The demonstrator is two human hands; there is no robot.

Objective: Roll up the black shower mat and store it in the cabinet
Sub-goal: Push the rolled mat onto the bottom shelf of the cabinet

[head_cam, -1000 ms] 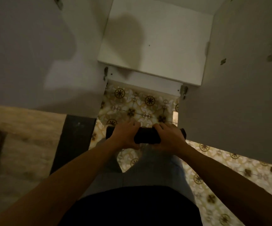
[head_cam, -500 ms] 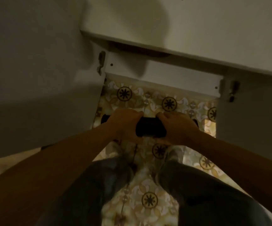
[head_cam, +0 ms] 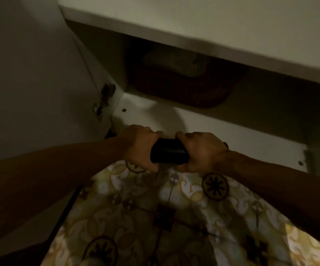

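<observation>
1. Fingers [head_cam: 180, 135] of both hands curl tightly round the rolled black mat [head_cam: 169, 153].
2. Left hand [head_cam: 140, 147] and right hand [head_cam: 201, 151] hold it level at the open cabinet [head_cam: 222, 135] threshold, above the patterned floor [head_cam: 155, 217].

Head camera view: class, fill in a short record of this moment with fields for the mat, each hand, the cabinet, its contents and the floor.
mat: rolled black shower mat, held level in front of the cabinet's bottom shelf
left hand: left hand gripping the roll's left end
right hand: right hand gripping the roll's right end
cabinet: white cabinet, door open at left
contents: dark rounded object at the back, too dim to identify
floor: patterned tiles
</observation>
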